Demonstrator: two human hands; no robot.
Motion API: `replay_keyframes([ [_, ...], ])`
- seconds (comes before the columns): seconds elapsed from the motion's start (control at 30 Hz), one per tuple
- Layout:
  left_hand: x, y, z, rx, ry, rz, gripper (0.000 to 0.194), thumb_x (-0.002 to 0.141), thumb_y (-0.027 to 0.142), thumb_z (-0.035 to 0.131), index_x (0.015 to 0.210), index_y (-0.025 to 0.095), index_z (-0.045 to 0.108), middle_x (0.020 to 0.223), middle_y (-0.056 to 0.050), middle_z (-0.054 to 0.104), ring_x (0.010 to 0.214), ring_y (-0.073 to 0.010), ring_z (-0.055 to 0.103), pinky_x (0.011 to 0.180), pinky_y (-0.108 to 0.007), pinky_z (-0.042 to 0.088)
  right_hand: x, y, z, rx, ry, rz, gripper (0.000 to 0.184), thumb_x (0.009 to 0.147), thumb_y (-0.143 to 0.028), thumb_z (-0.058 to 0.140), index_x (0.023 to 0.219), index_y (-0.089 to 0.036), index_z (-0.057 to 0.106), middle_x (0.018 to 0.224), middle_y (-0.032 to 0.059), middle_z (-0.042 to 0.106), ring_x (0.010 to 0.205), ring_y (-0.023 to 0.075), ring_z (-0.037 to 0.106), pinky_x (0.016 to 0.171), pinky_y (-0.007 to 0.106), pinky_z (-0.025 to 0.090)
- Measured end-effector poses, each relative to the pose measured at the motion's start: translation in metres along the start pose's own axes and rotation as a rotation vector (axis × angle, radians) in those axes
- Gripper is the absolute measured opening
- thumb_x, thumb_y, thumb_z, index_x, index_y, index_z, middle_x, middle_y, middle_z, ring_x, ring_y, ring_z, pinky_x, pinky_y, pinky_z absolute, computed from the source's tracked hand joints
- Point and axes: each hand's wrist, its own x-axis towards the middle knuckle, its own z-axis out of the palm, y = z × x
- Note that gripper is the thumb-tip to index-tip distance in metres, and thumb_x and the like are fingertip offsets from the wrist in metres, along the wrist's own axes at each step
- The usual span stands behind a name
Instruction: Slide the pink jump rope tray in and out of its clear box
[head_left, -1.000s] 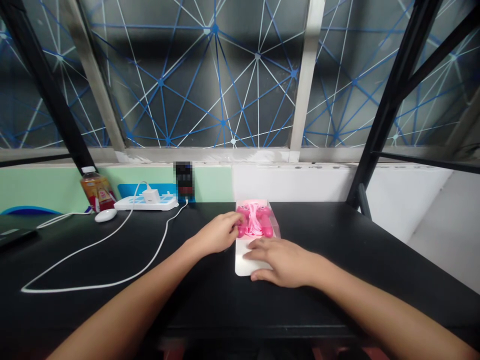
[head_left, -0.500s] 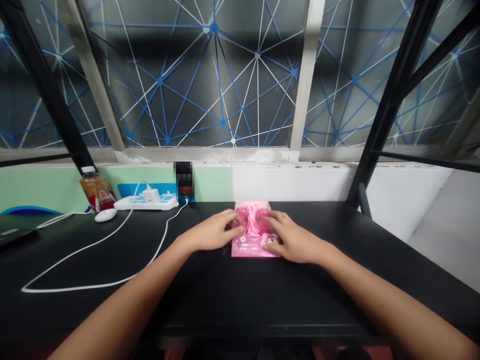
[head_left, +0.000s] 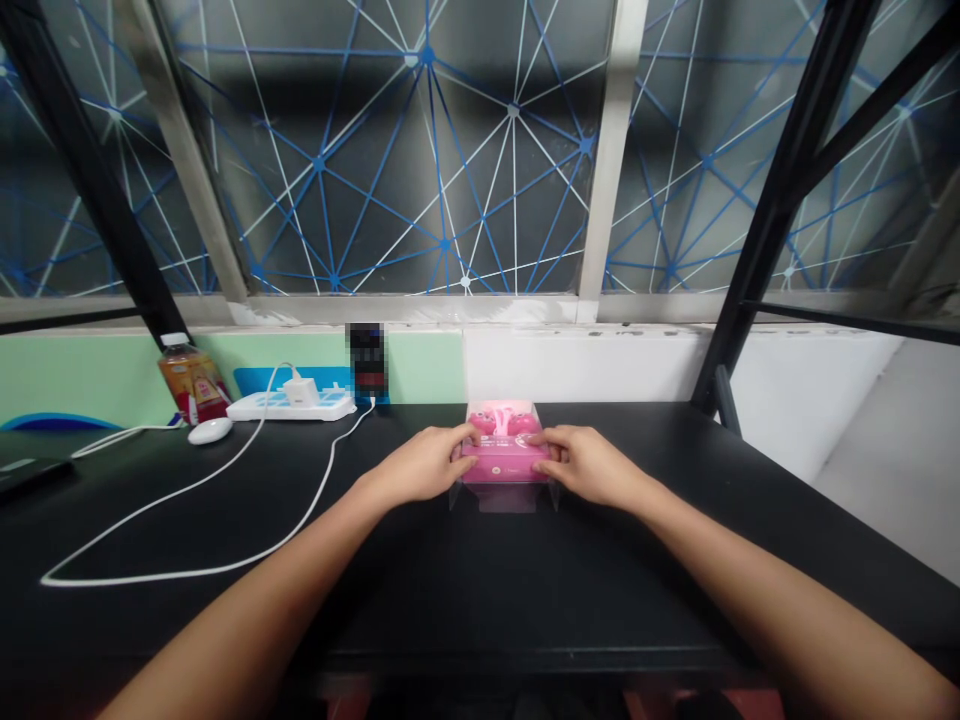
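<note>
Presently held: I read a clear plastic box [head_left: 504, 452] gripped between my operator's two hands, one on each side.

Left hand [head_left: 418, 465]: closed around the box's left side, with the fingers [head_left: 466, 436] curled over its upper corner and the thumb toward me.

Right hand [head_left: 592, 465]: closed around the box's right side in the same way, its fingers [head_left: 544, 441] pressed to the plastic.

Box contents: a pink printed card [head_left: 504, 466] fills the lower part, and two round pink cartoon faces [head_left: 504, 424] sit behind it; the fine print is too small for me to read.

Box position: squared to my view, toward the far side of a black desk [head_left: 480, 590], near the wall. I cannot tell whether its base touches the desk or is slightly raised.

Left of the hands: a white power strip [head_left: 291, 406] carries a white plug charger [head_left: 301, 392], with a blue pad [head_left: 251, 380] behind it. A white mouse [head_left: 210, 431] lies just in front of the strip, and a white cable [head_left: 187, 545] loops across the desk. A plastic bottle of orange drink [head_left: 193, 390] stands by the wall.

Behind the desk: a pixelated black object [head_left: 367, 362] stands against the wall, too blurred for me to identify.
</note>
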Motion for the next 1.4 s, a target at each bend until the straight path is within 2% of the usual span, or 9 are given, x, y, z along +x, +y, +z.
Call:
replay_keyframes([
  [0.2, -0.001, -0.002, -0.010, -0.225, -0.229, -0.018, 0.040, 0.084, 0.022, 0.048, 0.123, 0.023, 0.052, 0.068, 0.004, 0.067, 0.055, -0.0130, 0.061, 0.058, -0.023, 0.043, -0.006, 0.004, -0.013, 0.239, -0.334, 0.002, 0.059, 0.087, -0.020, 0.051, 0.144, -0.017, 0.037, 0.077, 0.0001, 0.069, 0.063, 0.0142, 0.063, 0.062, 0.026, 0.048],
  [0.37, 0.001, -0.005, -0.003, -0.023, -0.035, 0.026, 0.030, 0.081, 0.028, 0.057, 0.110, 0.024, 0.059, 0.077, 0.001, 0.064, 0.070, -0.0171, 0.062, 0.065, -0.027, 0.044, -0.002, 0.002, -0.002, -0.113, -0.040, -0.043, 0.038, 0.084, -0.031, 0.060, 0.121, -0.021, 0.060, 0.085, 0.0040, 0.062, 0.075, 0.0190, 0.061, 0.072, 0.034, 0.049],
  [0.47, -0.001, -0.001, 0.001, 0.060, 0.076, 0.056, 0.030, 0.079, 0.029, 0.061, 0.108, 0.025, 0.060, 0.111, -0.005, 0.059, 0.089, -0.0203, 0.062, 0.078, -0.031, 0.047, -0.002, -0.006, 0.002, -0.192, 0.080, -0.160, 0.032, 0.083, -0.028, 0.061, 0.114, -0.019, 0.061, 0.110, 0.0111, 0.055, 0.099, 0.0242, 0.058, 0.087, 0.040, 0.049],
  [0.57, -0.003, 0.000, 0.001, -0.009, 0.069, 0.117, 0.032, 0.078, 0.025, 0.062, 0.110, 0.025, 0.058, 0.138, -0.007, 0.044, 0.112, -0.0235, 0.056, 0.095, -0.035, 0.043, -0.002, -0.013, 0.002, -0.141, 0.058, -0.276, 0.022, 0.085, -0.018, 0.055, 0.107, -0.018, 0.059, 0.123, 0.0130, 0.050, 0.109, 0.0240, 0.055, 0.093, 0.040, 0.048],
  [0.8, -0.002, -0.008, 0.005, -0.115, 0.054, 0.129, 0.024, 0.083, 0.021, 0.058, 0.107, 0.022, 0.055, 0.127, -0.007, 0.056, 0.113, -0.0228, 0.056, 0.091, -0.035, 0.047, -0.004, -0.020, 0.003, -0.192, -0.048, -0.271, 0.019, 0.091, -0.021, 0.049, 0.102, -0.017, 0.064, 0.137, 0.0122, 0.052, 0.129, 0.0255, 0.045, 0.107, 0.044, 0.039],
  [0.97, -0.001, -0.012, 0.008, -0.180, 0.071, 0.104, 0.025, 0.083, 0.024, 0.058, 0.108, 0.023, 0.055, 0.128, -0.006, 0.055, 0.112, -0.0214, 0.056, 0.085, -0.032, 0.051, -0.009, -0.022, -0.001, -0.156, -0.132, -0.227, 0.052, 0.078, -0.040, 0.068, 0.122, -0.014, 0.057, 0.149, 0.0153, 0.038, 0.136, 0.0291, 0.038, 0.109, 0.042, 0.038],
  [1.07, 0.000, -0.011, 0.008, -0.184, 0.069, 0.092, 0.022, 0.084, 0.024, 0.058, 0.105, 0.022, 0.056, 0.124, -0.005, 0.056, 0.108, -0.0200, 0.057, 0.082, -0.031, 0.052, -0.010, -0.022, -0.004, -0.198, -0.146, -0.234, 0.051, 0.076, -0.043, 0.071, 0.118, -0.015, 0.059, 0.149, 0.0157, 0.037, 0.133, 0.0312, 0.041, 0.105, 0.043, 0.042],
  [1.27, -0.002, -0.001, -0.003, -0.169, 0.001, 0.119, 0.026, 0.083, 0.022, 0.056, 0.109, 0.022, 0.058, 0.122, -0.007, 0.057, 0.107, -0.0216, 0.057, 0.082, -0.032, 0.051, -0.008, -0.022, -0.002, -0.189, -0.020, -0.262, 0.020, 0.090, -0.024, 0.050, 0.107, -0.016, 0.058, 0.116, 0.0130, 0.061, 0.107, 0.0249, 0.059, 0.093, 0.042, 0.049],
  [1.4, -0.005, 0.004, -0.006, -0.159, -0.004, 0.142, 0.040, 0.081, 0.029, 0.063, 0.121, 0.025, 0.057, 0.127, -0.007, 0.055, 0.112, -0.0236, 0.055, 0.095, -0.037, 0.046, -0.006, -0.018, 0.001, -0.105, 0.074, -0.223, 0.038, 0.088, -0.024, 0.054, 0.125, -0.019, 0.051, 0.127, 0.0136, 0.052, 0.117, 0.0262, 0.053, 0.099, 0.046, 0.045],
])
